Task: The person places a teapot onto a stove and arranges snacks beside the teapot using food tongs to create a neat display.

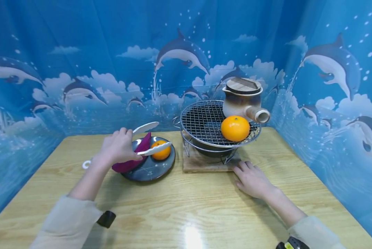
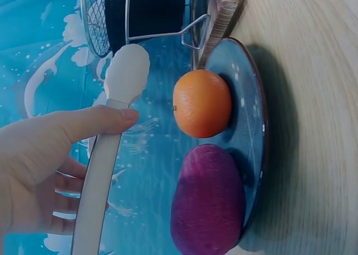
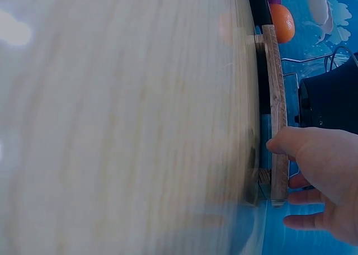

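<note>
Your left sleeve (image 1: 66,223) and right sleeve (image 1: 316,233) are pale, plain and loose.
Both are off-white and softly creased, with cuffs (image 1: 84,207) that end partway down the forearms (image 1: 87,183), so your left hand (image 1: 119,147) and right hand (image 1: 253,180) are bare. Beside your left cuff sits a small, dark, blocky unit (image 1: 106,219); at your right cuff is a black device (image 1: 298,243) bearing a small yellow-green patch (image 1: 288,245), partly cut off by the head view's lower edge.

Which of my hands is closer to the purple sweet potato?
Your left. The left hand is just above the purple sweet potato, holding tongs; the right hand is farther right, at the wooden board's near right corner.
</note>
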Action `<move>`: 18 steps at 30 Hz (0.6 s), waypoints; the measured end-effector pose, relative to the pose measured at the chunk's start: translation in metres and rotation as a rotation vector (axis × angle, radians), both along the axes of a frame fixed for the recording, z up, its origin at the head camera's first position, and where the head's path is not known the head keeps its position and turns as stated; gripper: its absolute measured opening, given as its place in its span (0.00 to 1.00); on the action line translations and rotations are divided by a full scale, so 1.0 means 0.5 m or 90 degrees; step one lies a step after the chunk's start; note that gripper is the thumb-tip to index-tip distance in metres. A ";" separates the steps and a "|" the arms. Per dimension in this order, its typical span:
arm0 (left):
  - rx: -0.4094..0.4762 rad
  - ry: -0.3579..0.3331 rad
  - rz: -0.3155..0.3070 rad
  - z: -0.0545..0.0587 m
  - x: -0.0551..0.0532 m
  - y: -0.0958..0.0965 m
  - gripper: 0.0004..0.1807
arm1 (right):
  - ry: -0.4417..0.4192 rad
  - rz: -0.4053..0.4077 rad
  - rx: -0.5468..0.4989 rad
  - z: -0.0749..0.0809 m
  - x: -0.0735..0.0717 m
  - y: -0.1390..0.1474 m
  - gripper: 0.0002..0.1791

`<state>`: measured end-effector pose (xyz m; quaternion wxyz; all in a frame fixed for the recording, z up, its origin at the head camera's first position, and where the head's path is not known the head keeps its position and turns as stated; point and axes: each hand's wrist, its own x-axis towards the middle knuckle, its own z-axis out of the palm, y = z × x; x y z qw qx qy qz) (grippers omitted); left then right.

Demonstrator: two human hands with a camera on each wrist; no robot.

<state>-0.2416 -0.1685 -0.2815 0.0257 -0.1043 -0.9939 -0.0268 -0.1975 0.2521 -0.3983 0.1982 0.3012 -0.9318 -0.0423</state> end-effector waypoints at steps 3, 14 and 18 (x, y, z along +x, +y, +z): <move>-0.002 -0.006 0.004 -0.004 -0.001 0.003 0.51 | 0.005 0.005 0.003 0.002 0.000 0.003 0.23; -0.029 -0.011 -0.005 -0.026 -0.003 -0.001 0.50 | -0.005 0.004 0.000 0.003 0.003 -0.001 0.23; -0.034 -0.018 -0.014 -0.030 -0.003 0.000 0.50 | -0.001 0.005 0.000 0.004 0.002 0.000 0.23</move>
